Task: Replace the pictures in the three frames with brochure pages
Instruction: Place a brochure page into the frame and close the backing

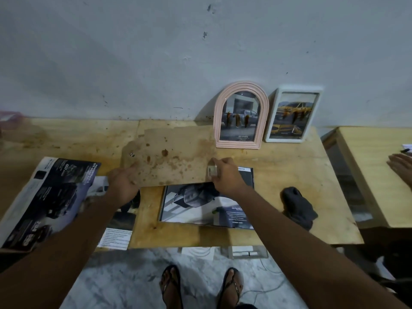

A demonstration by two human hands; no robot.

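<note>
Centre of frame: a person stands at a wooden table [278, 166] and holds a stained brown backing board [169, 157] just above its surface.

Left hand [124, 181]: it grips the board's lower left corner, with fingers curled round the edge.

Right hand [225, 175]: its fingers are curled and pinch the board's right edge, at a small pale tab [211, 171]. What the tab is cannot be told.

Beneath the board's lower edge, at lower centre, a brochure page [207, 208] showing a vehicle lies flat on the table, partly covered by the right hand and forearm. Whether it sits inside a frame cannot be told.

Upper right of centre: a pink arched frame [240, 114] stands leaning against the wall [200, 52] and holds a vehicle picture. Just beside it to the right, a white rectangular frame [294, 114] leans on the same wall with a picture of a yellow vehicle.

Left of frame: an open brochure [49, 197] lies on the table, overhanging its near edge, with the left forearm crossing above it.

Right of centre: a dark cloth [298, 206] lies crumpled on the table, apart from the page.

Far right edge: another person's hand [401, 166] rests over a second table [367, 175].

Bottom centre: two feet in sandals [171, 284] stand on the floor.
</note>
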